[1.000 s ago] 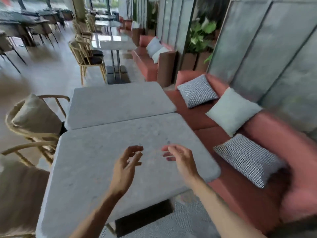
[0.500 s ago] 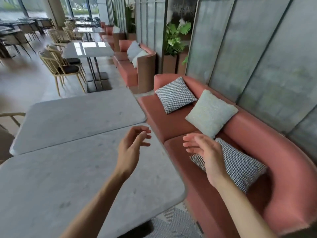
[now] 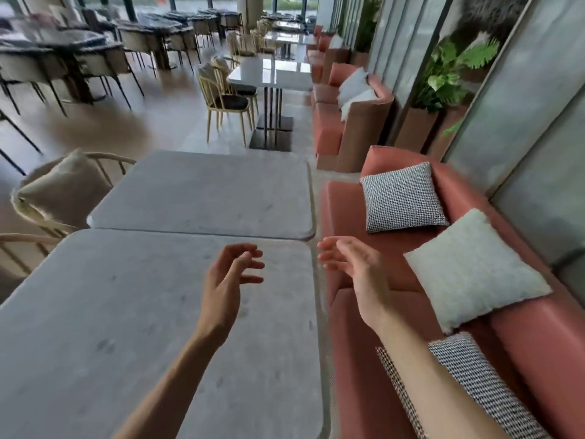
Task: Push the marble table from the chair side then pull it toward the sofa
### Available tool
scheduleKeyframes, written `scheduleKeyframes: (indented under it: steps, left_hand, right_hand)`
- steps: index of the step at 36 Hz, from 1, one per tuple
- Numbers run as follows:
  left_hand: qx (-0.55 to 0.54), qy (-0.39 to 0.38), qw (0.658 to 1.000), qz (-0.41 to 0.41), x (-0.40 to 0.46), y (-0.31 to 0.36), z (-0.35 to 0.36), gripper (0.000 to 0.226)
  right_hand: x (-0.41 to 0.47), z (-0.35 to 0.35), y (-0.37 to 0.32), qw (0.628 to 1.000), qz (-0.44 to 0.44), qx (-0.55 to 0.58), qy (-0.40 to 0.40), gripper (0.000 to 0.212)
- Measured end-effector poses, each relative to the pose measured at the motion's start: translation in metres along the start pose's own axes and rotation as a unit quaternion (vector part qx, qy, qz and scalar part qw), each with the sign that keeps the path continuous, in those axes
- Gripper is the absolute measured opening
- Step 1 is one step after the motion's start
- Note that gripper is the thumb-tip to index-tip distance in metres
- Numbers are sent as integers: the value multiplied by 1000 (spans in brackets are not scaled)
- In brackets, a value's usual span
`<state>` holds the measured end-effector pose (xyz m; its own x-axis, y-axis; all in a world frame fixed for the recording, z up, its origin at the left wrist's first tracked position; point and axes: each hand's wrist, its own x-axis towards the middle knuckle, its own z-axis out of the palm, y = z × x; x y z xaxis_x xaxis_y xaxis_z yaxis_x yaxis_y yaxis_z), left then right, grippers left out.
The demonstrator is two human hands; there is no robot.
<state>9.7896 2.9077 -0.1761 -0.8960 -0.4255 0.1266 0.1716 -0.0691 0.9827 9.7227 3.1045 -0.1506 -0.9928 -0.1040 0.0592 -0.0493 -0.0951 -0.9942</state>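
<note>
- The marble tabletop (image 3: pixel 126 327) is seen in the lower left, its long right edge running just beside the seat front of the sofa (image 3: pixel 357 359), with only a narrow strip of floor between them.
- A second tabletop (image 3: pixel 205 194) lies butted against the far edge of the near one; a chair (image 3: pixel 60 198) with a cushion stands beyond the near tabletop's far left corner, on the side away from the sofa.
- The left hand (image 3: pixel 226 280) is held above the tabletop near its far right corner, fingers loosely curled and apart; nothing is gripped, and no contact with the stone can be made out.
- The right hand (image 3: pixel 356 274) is held past the tabletop's right edge, over the sofa seat, fingers relaxed and spread, holding nothing.
- The step in hand is judged to be a reach between moves: neither push nor pull is being applied, since no edge is held.
- Since the sofa-side edge is the one nearest, the pull is judged the likelier next step; both hands would have to be hooked over that right edge and the tabletop drawn evenly so it does not twist against its neighbour.
</note>
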Motion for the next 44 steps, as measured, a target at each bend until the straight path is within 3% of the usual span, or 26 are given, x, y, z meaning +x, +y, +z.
scheduleKeyframes:
  steps: [12,22,29,36,44]
  left_hand:
    - [-39,151,988,-20,55,-35,0,25]
    - [-32,336,941,6,86,-55,-13,25]
    - [1,483,876,10,75,-72,-10,24]
    - [12,594,804,8,21,-75,13,26]
    - [4,651,759,5,-20,-96,18,29]
  right_hand:
    - [117,58,27,990,10,27,-137,26]
    - [186,129,52,950,10,41,-310,27]
    - [229,163,89,901,72,50,-426,29]
    - [197,161,109,845,115,30,-522,31]
    - [169,144,114,811,113,5,-575,31]
